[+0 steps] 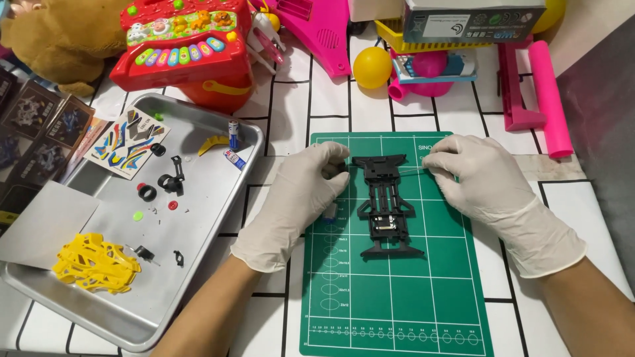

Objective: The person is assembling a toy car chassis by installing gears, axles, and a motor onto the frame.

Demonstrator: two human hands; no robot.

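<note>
Two gloved hands, left hand [297, 198] and right hand [479, 178], pinch a thin axle [397, 170] across the black chassis [385, 205]. Skewed pushing could bend it.

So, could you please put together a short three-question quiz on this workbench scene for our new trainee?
1. True or false: the black toy car chassis lies on the metal tray.
2. Which is in the tray? A) yellow car body shell B) yellow ball C) red toy piano
3. What do the left hand and right hand both wear?

Key
1. False: it lies on the green cutting mat.
2. A
3. White gloves; the hands are at the chassis's far end, one on each side.
</note>
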